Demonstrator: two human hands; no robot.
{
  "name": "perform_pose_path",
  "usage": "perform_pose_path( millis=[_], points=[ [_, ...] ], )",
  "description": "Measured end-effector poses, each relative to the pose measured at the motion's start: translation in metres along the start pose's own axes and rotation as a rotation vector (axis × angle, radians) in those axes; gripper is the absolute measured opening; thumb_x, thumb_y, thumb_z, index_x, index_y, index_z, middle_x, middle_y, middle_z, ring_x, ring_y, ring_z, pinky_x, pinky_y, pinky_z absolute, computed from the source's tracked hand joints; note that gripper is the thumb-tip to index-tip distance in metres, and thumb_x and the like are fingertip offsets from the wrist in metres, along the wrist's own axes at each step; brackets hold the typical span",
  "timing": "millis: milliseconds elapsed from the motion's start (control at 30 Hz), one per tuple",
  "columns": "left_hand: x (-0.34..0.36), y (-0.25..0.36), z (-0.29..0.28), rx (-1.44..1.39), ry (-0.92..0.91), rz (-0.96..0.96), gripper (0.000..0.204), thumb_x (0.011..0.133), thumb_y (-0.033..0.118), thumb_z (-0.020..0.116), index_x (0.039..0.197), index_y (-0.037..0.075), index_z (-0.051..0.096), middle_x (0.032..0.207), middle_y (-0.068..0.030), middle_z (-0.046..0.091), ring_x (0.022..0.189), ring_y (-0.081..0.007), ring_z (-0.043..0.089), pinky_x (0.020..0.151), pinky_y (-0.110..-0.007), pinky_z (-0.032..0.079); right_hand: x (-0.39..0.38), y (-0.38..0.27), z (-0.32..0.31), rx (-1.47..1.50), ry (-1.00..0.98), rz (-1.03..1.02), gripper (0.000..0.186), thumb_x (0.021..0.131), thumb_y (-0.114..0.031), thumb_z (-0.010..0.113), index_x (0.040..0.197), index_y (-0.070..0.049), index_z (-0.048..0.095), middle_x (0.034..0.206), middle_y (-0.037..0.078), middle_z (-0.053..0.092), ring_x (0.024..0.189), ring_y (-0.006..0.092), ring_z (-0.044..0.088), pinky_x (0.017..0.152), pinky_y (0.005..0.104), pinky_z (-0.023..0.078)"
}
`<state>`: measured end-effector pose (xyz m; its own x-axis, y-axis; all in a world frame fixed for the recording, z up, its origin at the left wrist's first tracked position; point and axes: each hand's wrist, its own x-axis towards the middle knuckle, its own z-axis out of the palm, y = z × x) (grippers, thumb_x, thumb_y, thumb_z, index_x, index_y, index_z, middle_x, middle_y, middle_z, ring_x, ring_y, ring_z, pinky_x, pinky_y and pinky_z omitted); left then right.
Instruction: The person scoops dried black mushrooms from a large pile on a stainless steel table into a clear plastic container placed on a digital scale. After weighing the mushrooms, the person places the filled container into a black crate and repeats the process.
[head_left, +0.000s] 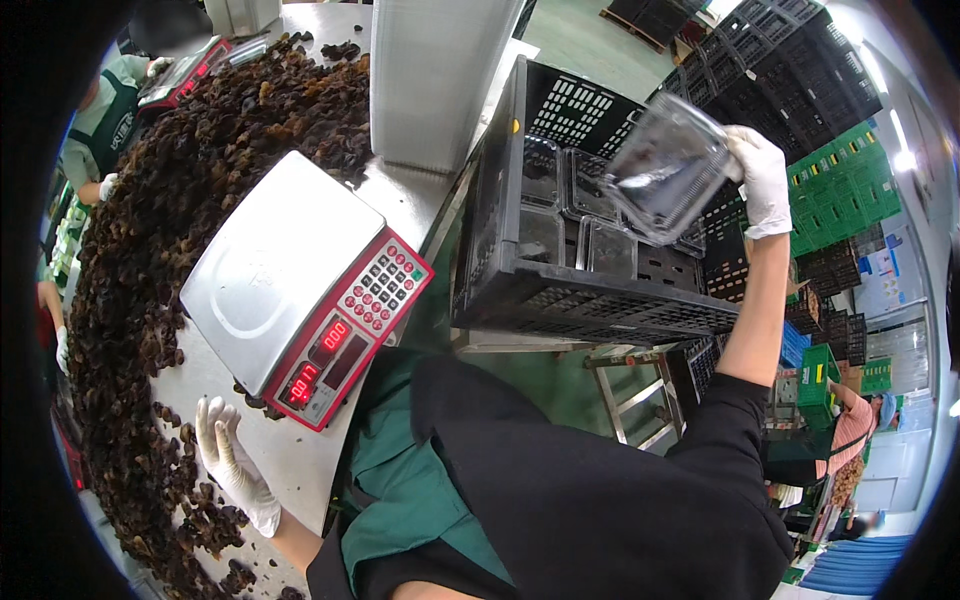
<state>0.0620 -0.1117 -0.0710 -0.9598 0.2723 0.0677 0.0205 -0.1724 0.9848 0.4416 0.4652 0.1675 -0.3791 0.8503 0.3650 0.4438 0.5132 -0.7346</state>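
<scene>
My right hand (760, 180), in a white glove, grips a clear plastic container (665, 170) by its edge, tilted above a black crate (610, 305); whether anything is inside, I cannot tell. Several similar clear containers (540, 240) sit in that crate. My left hand (232, 465), also gloved, holds nothing, its fingers apart and slightly curled, below a digital scale (270, 260) with a bare steel pan and red keypad housing. Beside it a large heap of dark, crinkled pieces, like dried fungus (130, 300), covers much of the steel table (315, 470).
A white plastic bin (420, 80) stands behind the scale. A second scale (180, 75) and co-workers (105, 125) are at the left. Stacks of green crates (840, 180) and black crates (760, 60) line the right, where another person (850, 420) handles a green crate. A metal stand (625, 395) is below my crate.
</scene>
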Motion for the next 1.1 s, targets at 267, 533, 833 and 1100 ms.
perform_pose_path(
  millis=[267, 533, 833, 1100],
  points=[
    [-0.019, -0.012, -0.048, 0.117, 0.144, -0.056, 0.040, 0.101, 0.016, 0.057, 0.137, -0.001, 0.053, 0.124, -0.0114, 0.063, 0.108, -0.0187, 0.062, 0.098, -0.035, 0.050, 0.001, 0.234, -0.026, 0.193, -0.561, 0.544, 0.016, 0.085, -0.015, 0.069, 0.093, -0.001, 0.072, 0.080, 0.005, 0.070, 0.063, 0.0123, 0.057, 0.057, 0.0281, 0.047],
    [-0.063, 0.027, -0.052, 0.351, 0.338, -0.064, 0.028, 0.099, 0.010, 0.057, 0.122, -0.002, 0.065, 0.116, -0.0097, 0.069, 0.101, -0.0174, 0.065, 0.090, -0.030, 0.053, -0.003, 0.304, 0.051, -0.423, -0.957, 0.631, 0.088, 0.092, -0.079, 0.028, 0.094, -0.002, 0.071, 0.080, 0.014, 0.071, 0.076, 0.0280, 0.067, 0.085, 0.0434, 0.052],
    [-0.018, -0.051, -0.046, 0.831, 0.126, 0.285, 0.025, 0.086, 0.006, 0.065, 0.110, 0.006, 0.070, 0.108, -0.0104, 0.068, 0.104, -0.0278, 0.063, 0.092, -0.037, 0.050, 0.036, 0.408, -0.030, -0.593, -0.697, 0.934, 0.063, 0.095, -0.062, 0.041, 0.105, -0.007, 0.069, 0.093, 0.013, 0.070, 0.090, 0.0321, 0.061, 0.081, 0.0366, 0.051],
    [0.015, -0.043, -0.080, 1.059, 0.191, 0.283, 0.023, 0.085, 0.007, 0.065, 0.107, 0.010, 0.072, 0.112, -0.0104, 0.065, 0.107, -0.0301, 0.061, 0.093, -0.038, 0.049, 0.002, 0.345, 0.025, -0.382, -0.687, 1.045, 0.063, 0.096, -0.063, 0.043, 0.124, -0.008, 0.061, 0.115, 0.013, 0.064, 0.109, 0.0312, 0.053, 0.096, 0.0382, 0.043]
  ],
)
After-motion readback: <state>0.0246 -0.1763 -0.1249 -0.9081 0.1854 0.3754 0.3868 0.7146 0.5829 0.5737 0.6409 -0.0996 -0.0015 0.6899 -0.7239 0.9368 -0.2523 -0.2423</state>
